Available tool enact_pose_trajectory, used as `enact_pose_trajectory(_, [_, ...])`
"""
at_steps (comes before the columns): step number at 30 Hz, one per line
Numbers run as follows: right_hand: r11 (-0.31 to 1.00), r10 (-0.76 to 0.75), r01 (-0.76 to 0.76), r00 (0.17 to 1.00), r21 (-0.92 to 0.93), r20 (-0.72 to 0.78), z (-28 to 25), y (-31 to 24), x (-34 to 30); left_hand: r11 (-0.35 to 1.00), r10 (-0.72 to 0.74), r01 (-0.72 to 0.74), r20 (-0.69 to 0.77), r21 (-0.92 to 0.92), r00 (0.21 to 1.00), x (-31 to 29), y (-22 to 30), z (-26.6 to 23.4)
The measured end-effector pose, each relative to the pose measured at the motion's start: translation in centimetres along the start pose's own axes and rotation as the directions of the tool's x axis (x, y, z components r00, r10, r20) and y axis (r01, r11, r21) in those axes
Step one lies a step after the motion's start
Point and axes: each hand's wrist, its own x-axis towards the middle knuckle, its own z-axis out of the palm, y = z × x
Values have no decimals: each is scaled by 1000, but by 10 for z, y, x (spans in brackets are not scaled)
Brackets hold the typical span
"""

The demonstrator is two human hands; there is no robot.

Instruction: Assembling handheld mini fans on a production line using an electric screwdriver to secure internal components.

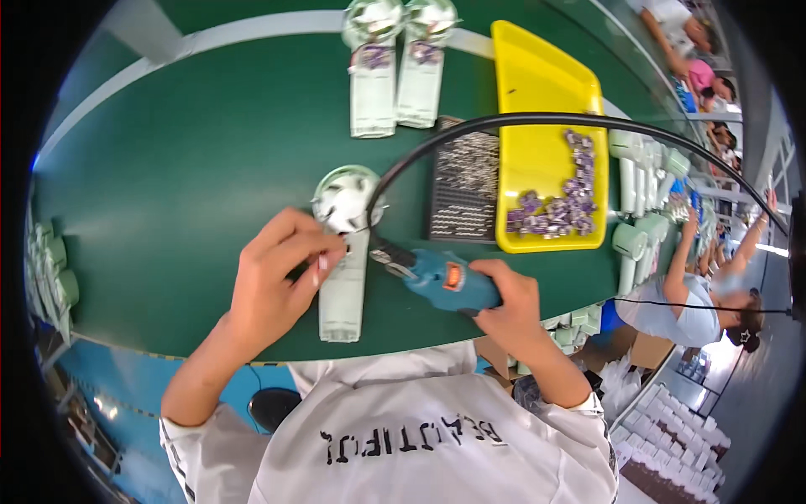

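My right hand (512, 302) grips a teal power screwdriver (449, 279) with an orange switch. Its dark front end points left, close beside a pale green handheld fan housing (342, 302). That housing lies lengthwise before me on the green table, its round head away from me and white parts inside. Over its upper handle, my left hand (290, 260) has thumb and fingers pinched together near the neck; anything between the fingertips is too small to make out. A black cable (537, 119) arches from near the screwdriver's front end over the trays to the right.
Two more fan housings (372, 92) lie at the far side. Right of centre are a black tray of screws (466, 181) and a yellow tray (546, 231) of small purple-and-silver parts. Pale green housings (59, 273) sit at the left edge, others (642, 244) at right, where co-workers sit.
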Motion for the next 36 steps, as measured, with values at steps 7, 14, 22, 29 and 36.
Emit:
enact_pose_trajectory(7, [997,-28,38,990,74,-135,15,-38,23,984,-119,100,-129,-150,984,-4,-9,4])
enact_pose_trajectory(14, [974,-67,83,994,212,-83,50,-69,53,950,-146,122,-65,-288,987,-9,-17,1])
enact_pose_trajectory(22, [994,-60,62,998,86,-34,55,-80,60,964,-74,57,-54,-261,996,-8,-19,-6])
enact_pose_trajectory(29, [999,-18,18,1000,44,-12,58,-78,59,975,-48,29,-82,-221,995,-7,-25,-2])
enact_pose_trajectory(36, [998,26,-25,1000,63,-16,58,-78,61,984,11,-14,-15,-180,1000,-6,-26,0])
